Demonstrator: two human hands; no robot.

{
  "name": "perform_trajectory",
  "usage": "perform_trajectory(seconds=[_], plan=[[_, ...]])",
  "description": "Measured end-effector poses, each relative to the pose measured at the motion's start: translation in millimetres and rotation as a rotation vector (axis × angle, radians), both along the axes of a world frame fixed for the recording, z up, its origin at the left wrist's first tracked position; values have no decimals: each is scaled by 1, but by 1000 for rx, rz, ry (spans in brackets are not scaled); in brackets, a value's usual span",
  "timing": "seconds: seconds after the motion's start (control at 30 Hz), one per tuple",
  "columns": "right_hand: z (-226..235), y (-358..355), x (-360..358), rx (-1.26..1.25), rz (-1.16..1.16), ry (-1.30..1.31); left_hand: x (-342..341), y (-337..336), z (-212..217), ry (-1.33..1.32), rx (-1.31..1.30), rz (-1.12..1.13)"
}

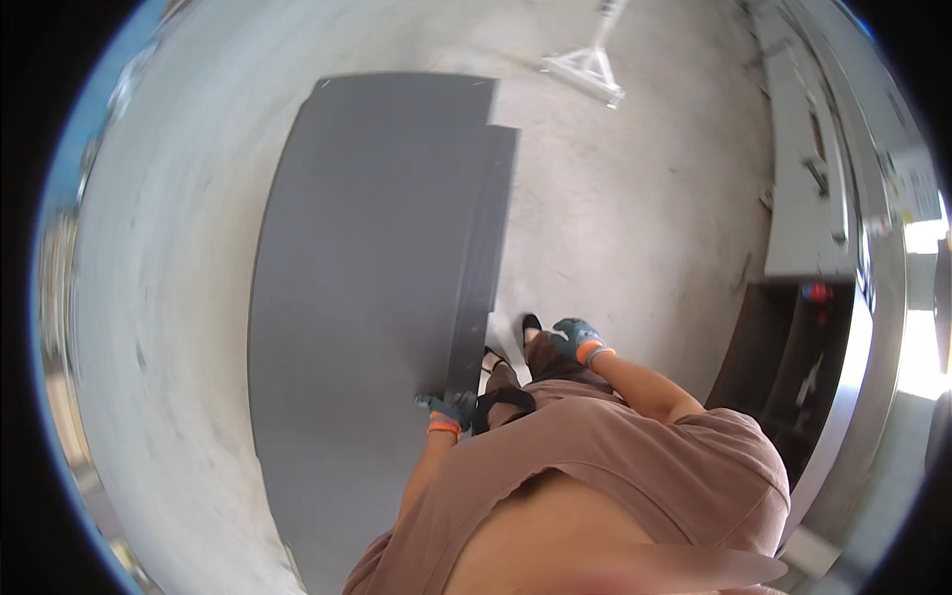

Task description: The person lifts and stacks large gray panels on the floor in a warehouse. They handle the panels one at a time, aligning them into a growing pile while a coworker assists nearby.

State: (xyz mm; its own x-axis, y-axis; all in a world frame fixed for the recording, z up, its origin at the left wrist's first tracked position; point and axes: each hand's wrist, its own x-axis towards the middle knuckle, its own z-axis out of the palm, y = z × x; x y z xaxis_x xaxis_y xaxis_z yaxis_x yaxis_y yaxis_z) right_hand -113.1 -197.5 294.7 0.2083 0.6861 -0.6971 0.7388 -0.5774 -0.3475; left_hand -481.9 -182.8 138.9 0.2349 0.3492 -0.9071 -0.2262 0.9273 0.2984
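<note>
A large dark grey sheet panel [367, 228] lies to my left, with a narrow folded strip [489, 218] along its right edge. My left hand [446, 409], in a grey-green glove with an orange cuff, rests on the panel's near right part. Its fingers are spread, and no separate object shows in it. My right hand [575, 339], gloved the same way, hangs in front of my right thigh, apart from the panel. Its fingers look loosely apart with nothing in them, though slightly blurred. A black item [508, 402] is at my waist beside the left hand.
Pale concrete floor [635, 218] lies ahead and to the right. A white metal stand base [590, 71] is at the far side. On the right are a dark open-shelved unit [759, 347] with small items and a light grey cabinet [808, 198].
</note>
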Motion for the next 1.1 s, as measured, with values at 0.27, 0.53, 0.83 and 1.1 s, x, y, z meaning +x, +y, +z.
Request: perform_trajectory(seconds=[0.27, 0.53, 0.83, 1.1], plan=[[-43, -155, 46, -118, -367, 184, 47, 35, -13, 134, -1, -384], [-69, -309, 81, -156, -927, 161, 154, 38, -15, 252, 68, -667], [-106, -382, 126, -252, -1155, 123, 337, 19, -26, 205, 158, -871], [-128, -378, 163, 91, -1502, 215, 449, 55, -20, 458, 244, -1136]])
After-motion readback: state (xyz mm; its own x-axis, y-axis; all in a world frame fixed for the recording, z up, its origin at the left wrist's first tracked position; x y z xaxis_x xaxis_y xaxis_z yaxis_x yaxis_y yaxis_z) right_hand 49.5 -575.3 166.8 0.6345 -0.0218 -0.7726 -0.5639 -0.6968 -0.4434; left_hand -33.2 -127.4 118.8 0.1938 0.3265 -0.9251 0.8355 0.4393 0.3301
